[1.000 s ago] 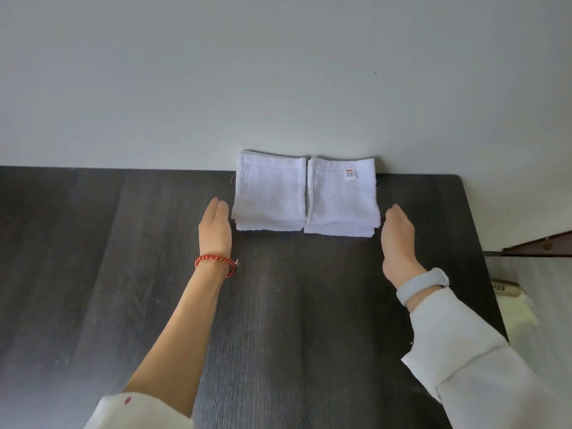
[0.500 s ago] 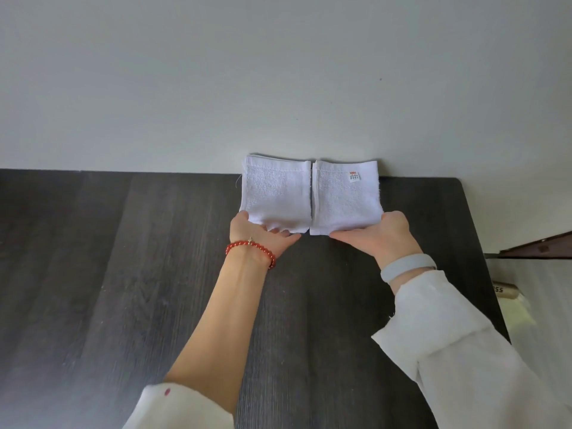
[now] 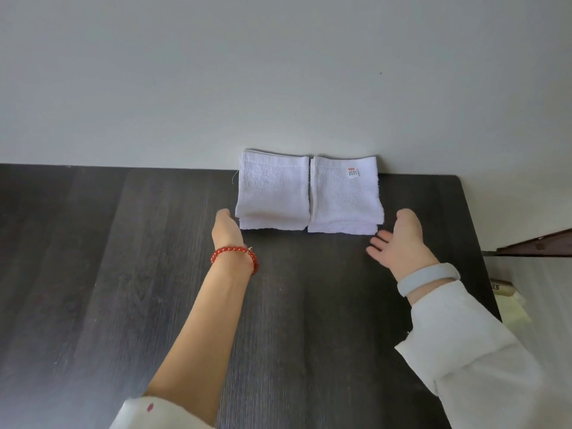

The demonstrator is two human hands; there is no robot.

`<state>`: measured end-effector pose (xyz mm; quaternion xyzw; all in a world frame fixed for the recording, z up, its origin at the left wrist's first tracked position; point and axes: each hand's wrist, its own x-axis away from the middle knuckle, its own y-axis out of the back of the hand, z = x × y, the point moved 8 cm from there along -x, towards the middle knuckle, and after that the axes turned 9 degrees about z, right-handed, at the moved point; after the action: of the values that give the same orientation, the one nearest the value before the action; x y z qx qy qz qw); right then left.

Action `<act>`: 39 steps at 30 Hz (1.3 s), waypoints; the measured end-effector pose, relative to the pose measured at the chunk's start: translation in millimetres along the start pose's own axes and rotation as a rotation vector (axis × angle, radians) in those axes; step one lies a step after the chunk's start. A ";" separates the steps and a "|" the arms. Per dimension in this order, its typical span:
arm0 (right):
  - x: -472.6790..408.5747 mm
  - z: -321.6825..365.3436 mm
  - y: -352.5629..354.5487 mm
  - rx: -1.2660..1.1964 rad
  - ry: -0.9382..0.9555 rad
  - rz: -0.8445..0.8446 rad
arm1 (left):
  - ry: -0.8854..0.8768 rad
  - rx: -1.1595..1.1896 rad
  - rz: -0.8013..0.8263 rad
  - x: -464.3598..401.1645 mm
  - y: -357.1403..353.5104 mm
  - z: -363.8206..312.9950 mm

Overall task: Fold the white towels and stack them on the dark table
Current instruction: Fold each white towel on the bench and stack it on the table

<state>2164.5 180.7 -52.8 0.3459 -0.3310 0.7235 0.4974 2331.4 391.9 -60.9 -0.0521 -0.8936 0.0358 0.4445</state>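
With the two folded white towels (image 3: 309, 195) side by side at the tabletop's (image 3: 123, 274) far edge against the wall, the left hand (image 3: 227, 229) and right hand (image 3: 399, 239) flank them, each grip spread and empty, so a careless sideways squeeze could rumple the folds.

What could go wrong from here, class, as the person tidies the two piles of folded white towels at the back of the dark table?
1. The left pile and right pile sit side by side, touching; nudging one could skew the other.
2. Lower layers stick out at the near edges, so pushing there with the left hand or right hand may bunch them.
3. Both piles sit against the wall; pressing inward could crumple their far edges.
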 end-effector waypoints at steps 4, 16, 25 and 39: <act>-11.4 33.3 -3.3 0.408 0.219 -0.104 | -0.141 -0.316 0.063 -13.7 -17.9 -27.8; -51.5 50.1 -45.5 0.718 0.229 0.156 | -0.167 -0.637 0.362 -24.0 -57.5 -50.3; -27.3 63.0 -49.0 1.256 0.832 -0.047 | -0.685 -1.168 -0.036 -21.4 -47.3 -61.3; -37.8 11.1 -94.9 2.049 0.963 -0.095 | -0.999 -1.922 0.083 -26.1 -100.2 -12.9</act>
<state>2266.5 180.2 -65.3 0.2881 0.6566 0.6921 0.0827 2351.2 289.5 -62.6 -0.3882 -0.6254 -0.6472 -0.1982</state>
